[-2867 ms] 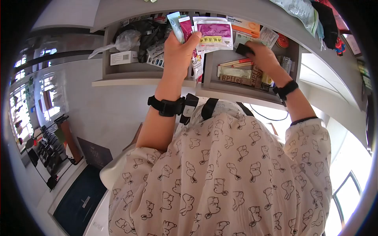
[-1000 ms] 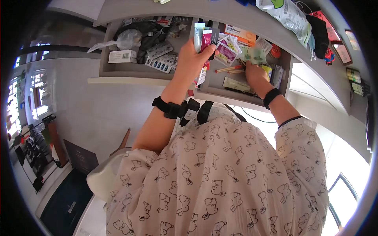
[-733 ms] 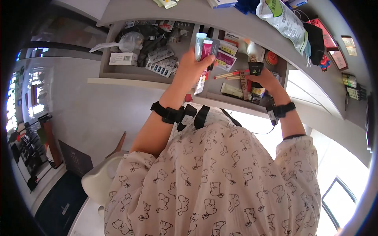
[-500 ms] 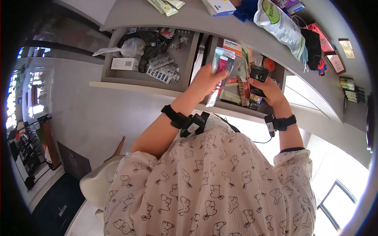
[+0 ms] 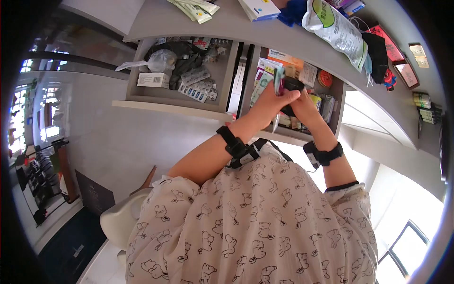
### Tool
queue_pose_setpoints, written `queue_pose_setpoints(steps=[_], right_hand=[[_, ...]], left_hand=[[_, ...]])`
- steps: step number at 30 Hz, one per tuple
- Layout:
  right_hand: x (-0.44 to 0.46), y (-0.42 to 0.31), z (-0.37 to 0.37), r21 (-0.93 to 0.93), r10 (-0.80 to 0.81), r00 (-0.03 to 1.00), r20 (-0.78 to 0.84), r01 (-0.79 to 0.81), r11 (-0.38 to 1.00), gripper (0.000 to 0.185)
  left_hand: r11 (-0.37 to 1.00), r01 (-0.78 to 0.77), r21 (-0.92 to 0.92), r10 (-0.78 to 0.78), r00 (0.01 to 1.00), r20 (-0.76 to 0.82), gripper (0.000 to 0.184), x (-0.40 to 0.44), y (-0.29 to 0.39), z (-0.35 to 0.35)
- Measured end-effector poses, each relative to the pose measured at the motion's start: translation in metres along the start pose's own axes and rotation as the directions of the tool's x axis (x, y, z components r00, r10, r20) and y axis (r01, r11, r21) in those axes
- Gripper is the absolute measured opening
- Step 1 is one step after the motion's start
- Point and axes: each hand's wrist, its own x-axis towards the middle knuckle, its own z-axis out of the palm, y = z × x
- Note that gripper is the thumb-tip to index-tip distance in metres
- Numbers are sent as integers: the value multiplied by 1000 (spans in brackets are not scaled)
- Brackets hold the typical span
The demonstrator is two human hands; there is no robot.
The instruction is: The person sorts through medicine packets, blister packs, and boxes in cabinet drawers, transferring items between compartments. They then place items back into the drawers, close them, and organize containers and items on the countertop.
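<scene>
My left hand (image 5: 269,105) is closed round several flat packets (image 5: 279,81), silver with a pink part, turned nearly edge-on. Close against it, my right hand (image 5: 305,108) grips a small black packet (image 5: 294,84). The two hands meet above the open right drawer (image 5: 335,113), and their fingers partly hide one another. Under them in the drawer lie an orange and white box (image 5: 285,58), a round red tin (image 5: 325,78) and a pale green printed packet (image 5: 261,86).
The open left drawer (image 5: 179,105) holds blister packs (image 5: 196,91), a white box (image 5: 152,79) and a knotted clear bag (image 5: 161,60). On the desk (image 5: 227,21) above are a white and green pouch (image 5: 333,35) and several sachets (image 5: 195,9). A pale chair (image 5: 120,215) stands at left.
My hands have come together; the right moved left to meet the left, which shifted right. The packets turned edge-on. More of the drawer's left side shows, including the pale green packet.
</scene>
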Motion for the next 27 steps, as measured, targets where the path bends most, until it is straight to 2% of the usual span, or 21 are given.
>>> queue_pose_setpoints(steps=[1,2,3,4,6,7,8,9,10,11,12,13,14,15,17,18,19,21,23,25,27], right_hand=[[2,-3,5,-252,-43,999,-2,41,967,47],[2,-8,5,-294,-38,993,112,70,953,50],[3,-25,3,-332,-29,974,224,104,937,54],[2,-26,1,-298,-95,958,271,177,938,57],[1,-27,-9,-266,-92,939,333,186,946,58],[3,-25,-14,-236,-100,915,390,204,950,59],[4,-9,-8,-281,-307,906,291,388,878,58],[10,-2,-23,-282,-304,906,293,386,879,58],[15,7,-45,-134,6,934,358,45,990,55],[19,12,-56,-13,291,840,459,-320,947,52],[21,15,-53,-11,293,838,460,-325,946,52],[21,19,-47,-373,473,736,484,-315,873,48],[22,23,-41,-685,644,632,431,-236,689,43],[20,32,-32,-683,646,630,431,-240,690,43],[16,53,-9,-815,322,865,385,155,558,32],[18,56,-5,-846,319,862,393,203,493,32],[24,69,-4,-847,319,865,386,196,495,32],[34,94,-3,-786,207,926,314,132,603,31],[31,54,-21,-759,195,942,273,86,645,27],[26,52,-22,-721,191,952,238,42,692,23],[19,73,-21,-536,-105,807,581,477,697,20]], left_hand=[[1000,-10,4,10,1000,-14,43,-1,4,3],[994,-44,-102,36,996,-82,41,-3,7,5],[995,-5,-96,-13,981,-195,35,4,-4,-4],[984,37,-177,-76,974,-215,32,7,0,-10],[939,40,-341,-135,956,-261,27,7,10,-21],[933,74,-353,-183,940,-287,25,7,15,-29],[931,78,-357,-193,934,-300,24,5,19,-33],[929,82,-360,-203,928,-313,24,4,26,-34],[926,70,-371,-188,938,-292,25,5,25,-43],[925,71,-374,-191,936,-294,25,4,26,-47],[930,33,-365,-150,943,-296,26,2,28,-50],[935,-4,-354,-108,949,-297,27,1,29,-52],[937,-28,-347,-79,954,-291,28,-2,30,-52],[938,-23,-347,-84,954,-289,28,-4,33,-52],[953,24,-301,-92,973,-214,28,-7,36,-52],[954,31,-298,-97,973,-208,28,-9,36,-51],[961,66,-268,-127,968,-216,28,-9,36,-51],[965,97,-243,-154,962,-224,28,-9,37,-51],[956,6,-295,-85,963,-256,28,-13,34,-55],[940,21,-342,-102,970,-220,27,-14,34,-61],[932,-13,-363,-54,983,-174,26,-10,35,-58]])
